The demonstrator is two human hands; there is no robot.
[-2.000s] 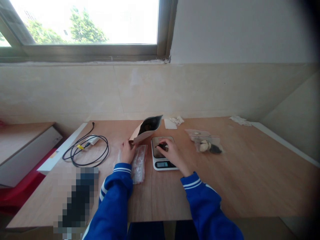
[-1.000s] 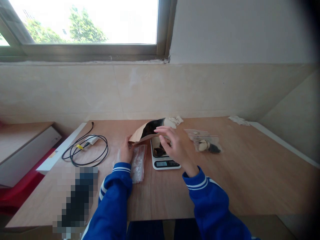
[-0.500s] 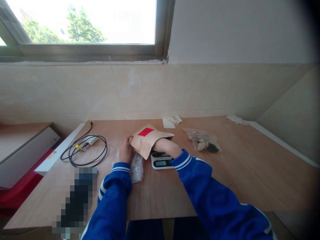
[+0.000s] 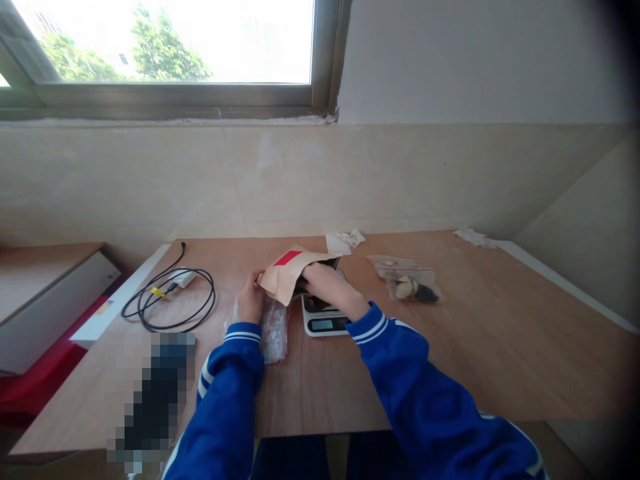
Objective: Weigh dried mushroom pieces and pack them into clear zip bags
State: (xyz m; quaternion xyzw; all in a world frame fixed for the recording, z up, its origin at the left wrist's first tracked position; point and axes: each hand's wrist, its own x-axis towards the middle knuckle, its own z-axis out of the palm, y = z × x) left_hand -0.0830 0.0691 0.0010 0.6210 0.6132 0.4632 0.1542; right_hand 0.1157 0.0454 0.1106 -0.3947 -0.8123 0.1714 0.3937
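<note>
Blue jacket, striped cuffs, bare hands

Both arms are covered to the wrist in a bright royal-blue jacket of smooth, slightly shiny cloth that bunches into soft folds along the forearms. Each sleeve ends in a ribbed cuff of the same blue, ringed by two thin white stripes. On the left sleeve (image 4: 227, 400) another white stripe runs lengthwise along its outer side; the right sleeve (image 4: 425, 393) shows a trace of white near the elbow, at the lower edge of view. The left hand (image 4: 250, 300) and right hand (image 4: 327, 283) are bare, with no gloves, rings or watch showing past the cuffs.
</note>
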